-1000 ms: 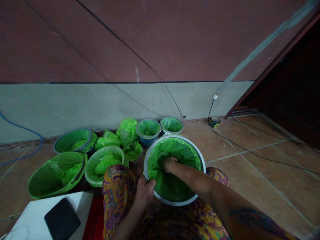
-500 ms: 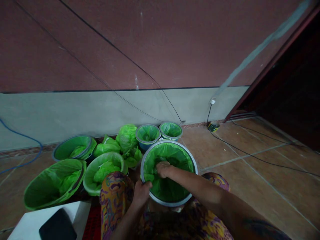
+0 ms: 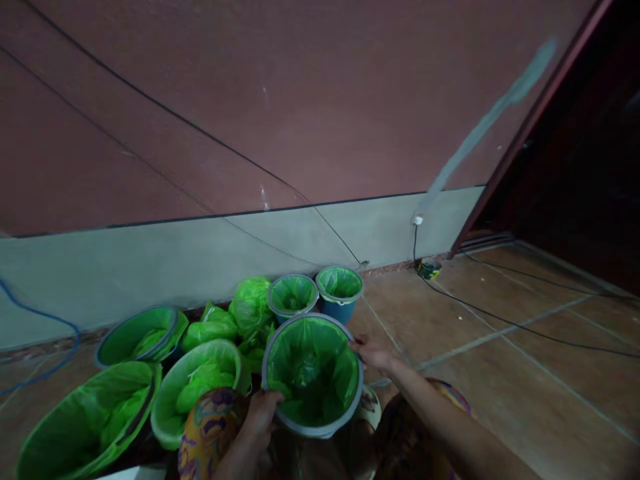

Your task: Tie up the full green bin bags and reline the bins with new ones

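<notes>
Between my knees is a round bucket with a grey rim, lined with a translucent green plastic bag that is spread against its inner wall. My left hand is closed on the near left of the rim, thumb over the bag's edge. On the right side of the rim, my right hand grips with its fingers partly hidden behind the edge. The bucket's mouth faces up and slightly toward me. Whether its base touches the floor is hidden.
Behind it stand two smaller lined buckets. To the left are several larger lined tubs and bunched green bags. A black cable crosses the tiles near a small tin. A blue hose lies left.
My right hand has come out of the bucket and taken hold of its right rim. My left hand stays on the rim. The view has tilted up.
</notes>
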Demonstrator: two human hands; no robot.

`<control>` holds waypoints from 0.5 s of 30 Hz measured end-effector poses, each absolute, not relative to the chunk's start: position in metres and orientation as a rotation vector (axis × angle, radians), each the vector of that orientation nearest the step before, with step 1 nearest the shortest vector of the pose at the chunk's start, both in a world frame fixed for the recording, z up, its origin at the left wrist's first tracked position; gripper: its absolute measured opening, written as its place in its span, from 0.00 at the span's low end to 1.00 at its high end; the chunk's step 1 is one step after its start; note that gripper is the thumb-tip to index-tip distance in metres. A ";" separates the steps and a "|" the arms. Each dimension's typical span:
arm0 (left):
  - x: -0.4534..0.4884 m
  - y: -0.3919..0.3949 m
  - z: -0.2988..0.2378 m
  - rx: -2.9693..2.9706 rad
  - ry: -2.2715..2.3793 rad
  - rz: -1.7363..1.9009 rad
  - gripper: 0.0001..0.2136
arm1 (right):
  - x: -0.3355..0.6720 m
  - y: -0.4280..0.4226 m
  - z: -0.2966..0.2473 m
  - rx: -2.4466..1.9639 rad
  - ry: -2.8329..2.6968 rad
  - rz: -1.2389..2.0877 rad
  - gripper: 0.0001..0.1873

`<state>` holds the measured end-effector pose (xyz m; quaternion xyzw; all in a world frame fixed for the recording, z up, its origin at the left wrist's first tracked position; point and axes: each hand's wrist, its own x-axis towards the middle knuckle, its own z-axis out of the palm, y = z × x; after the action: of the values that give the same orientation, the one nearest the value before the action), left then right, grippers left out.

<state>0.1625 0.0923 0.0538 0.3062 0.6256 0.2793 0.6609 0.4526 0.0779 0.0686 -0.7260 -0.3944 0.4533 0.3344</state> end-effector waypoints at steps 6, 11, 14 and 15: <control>0.165 0.118 0.052 0.677 1.472 0.682 0.11 | 0.446 0.079 0.027 -1.801 -0.795 1.169 0.06; 0.180 0.102 0.023 0.561 1.650 0.607 0.18 | 0.426 0.075 -0.011 -1.971 -0.859 0.938 0.08; 0.199 0.080 -0.002 0.430 1.623 0.495 0.18 | 0.412 0.071 -0.030 -2.107 -0.999 0.809 0.07; 0.206 0.075 -0.010 0.391 1.600 0.482 0.18 | 0.408 0.071 -0.035 -2.136 -1.039 0.778 0.07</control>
<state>0.2056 0.0747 -0.0100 0.1723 0.7053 0.2124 0.6540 0.4083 0.0706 -0.0346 -0.8109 -0.3944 0.2954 0.3156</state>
